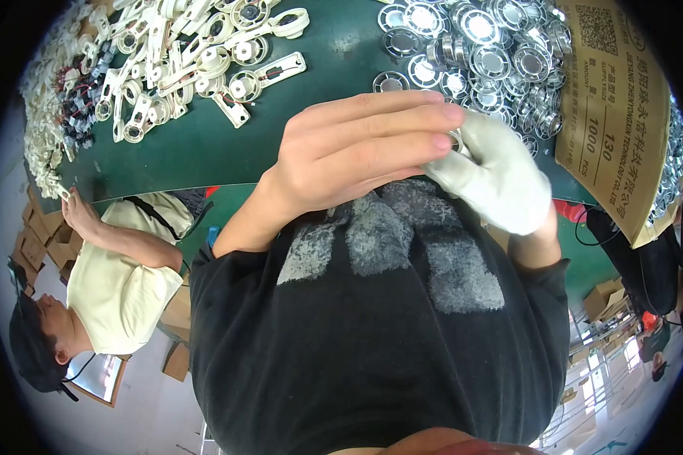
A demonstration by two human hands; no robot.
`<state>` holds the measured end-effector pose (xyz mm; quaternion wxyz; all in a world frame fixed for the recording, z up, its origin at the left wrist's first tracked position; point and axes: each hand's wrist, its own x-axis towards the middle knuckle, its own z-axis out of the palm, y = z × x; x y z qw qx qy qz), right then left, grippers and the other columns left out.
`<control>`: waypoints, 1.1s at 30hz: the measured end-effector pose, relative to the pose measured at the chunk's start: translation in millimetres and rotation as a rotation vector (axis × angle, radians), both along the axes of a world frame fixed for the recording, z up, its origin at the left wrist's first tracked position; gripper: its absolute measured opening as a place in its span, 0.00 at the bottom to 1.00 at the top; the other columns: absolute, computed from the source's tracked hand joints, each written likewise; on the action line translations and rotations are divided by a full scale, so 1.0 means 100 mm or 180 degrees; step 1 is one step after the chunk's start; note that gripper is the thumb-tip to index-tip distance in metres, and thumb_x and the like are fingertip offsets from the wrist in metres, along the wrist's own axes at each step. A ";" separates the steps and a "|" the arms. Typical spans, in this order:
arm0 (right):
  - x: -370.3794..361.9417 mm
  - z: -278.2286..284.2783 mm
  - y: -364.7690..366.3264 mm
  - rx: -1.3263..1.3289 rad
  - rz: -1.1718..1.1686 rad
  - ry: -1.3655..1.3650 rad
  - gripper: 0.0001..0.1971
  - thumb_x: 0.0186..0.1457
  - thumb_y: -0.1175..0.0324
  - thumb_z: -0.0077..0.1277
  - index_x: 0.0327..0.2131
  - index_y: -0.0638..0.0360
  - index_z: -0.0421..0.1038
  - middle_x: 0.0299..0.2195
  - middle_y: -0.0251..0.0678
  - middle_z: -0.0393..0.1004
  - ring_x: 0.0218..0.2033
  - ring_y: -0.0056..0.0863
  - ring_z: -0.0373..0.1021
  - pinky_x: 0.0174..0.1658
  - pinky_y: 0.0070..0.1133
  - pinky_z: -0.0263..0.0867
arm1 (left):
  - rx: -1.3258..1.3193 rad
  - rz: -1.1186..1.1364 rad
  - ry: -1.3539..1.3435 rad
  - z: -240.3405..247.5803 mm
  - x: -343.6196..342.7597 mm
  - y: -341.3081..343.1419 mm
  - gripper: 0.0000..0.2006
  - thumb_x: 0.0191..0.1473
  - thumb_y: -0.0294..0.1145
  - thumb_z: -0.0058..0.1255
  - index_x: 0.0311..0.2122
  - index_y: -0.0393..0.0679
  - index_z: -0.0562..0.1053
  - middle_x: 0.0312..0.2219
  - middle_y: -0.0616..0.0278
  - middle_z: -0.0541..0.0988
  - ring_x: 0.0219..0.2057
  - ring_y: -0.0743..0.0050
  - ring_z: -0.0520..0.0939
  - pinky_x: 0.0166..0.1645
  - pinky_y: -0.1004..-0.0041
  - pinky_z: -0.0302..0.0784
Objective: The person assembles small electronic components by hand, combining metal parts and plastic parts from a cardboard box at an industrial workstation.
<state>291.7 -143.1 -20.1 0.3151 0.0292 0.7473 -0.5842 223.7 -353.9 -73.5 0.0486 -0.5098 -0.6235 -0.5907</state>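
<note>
My bare left hand (349, 148) reaches across in front of me with its fingers nearly straight and close together. Its fingertips meet my right hand (501, 174), which wears a white glove and has its thumb and fingers closed. Between the two hands a small silver round metal part (456, 141) shows only in part, gripped at the fingertips. My left thumb and the underside of the part are hidden. Just beyond my right hand lies a heap of silver round metal parts (489, 61). Farther left are white plastic fan-like housings (212, 61), some with dark round centres and wires.
The green tabletop (341, 45) runs between the heaps. A printed cardboard box flap (607, 98) rises at the right, with more silver parts (671, 152) behind it. Small white parts (42, 114) pile up at far left, where a co-worker's hand (80, 212) touches the edge.
</note>
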 end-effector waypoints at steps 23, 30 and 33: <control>0.12 0.03 -0.05 0.0711 -0.1483 0.1642 0.22 0.58 0.76 0.54 0.56 0.67 0.68 0.37 0.39 0.79 0.34 0.28 0.77 0.42 0.23 0.73 | 0.0199 0.0969 -0.2839 0.18 -2.10 0.41 0.23 0.63 0.33 0.55 0.59 0.30 0.70 0.46 0.55 0.81 0.47 0.70 0.81 0.51 0.72 0.79; 0.17 -0.04 0.00 0.0682 -0.0942 0.1507 0.17 0.60 0.74 0.54 0.53 0.67 0.71 0.36 0.40 0.81 0.32 0.32 0.78 0.41 0.26 0.73 | -0.3166 0.1517 0.1324 0.14 -1.62 0.38 0.22 0.50 0.46 0.62 0.49 0.48 0.80 0.43 0.57 0.83 0.51 0.55 0.79 0.66 0.45 0.57; 0.17 0.00 -0.01 0.0731 -0.0983 0.1473 0.17 0.61 0.73 0.53 0.52 0.65 0.72 0.35 0.40 0.80 0.31 0.31 0.77 0.39 0.26 0.73 | -0.3495 0.1318 0.1019 0.12 -1.62 0.41 0.19 0.51 0.43 0.61 0.47 0.47 0.79 0.39 0.57 0.82 0.50 0.57 0.79 0.66 0.44 0.56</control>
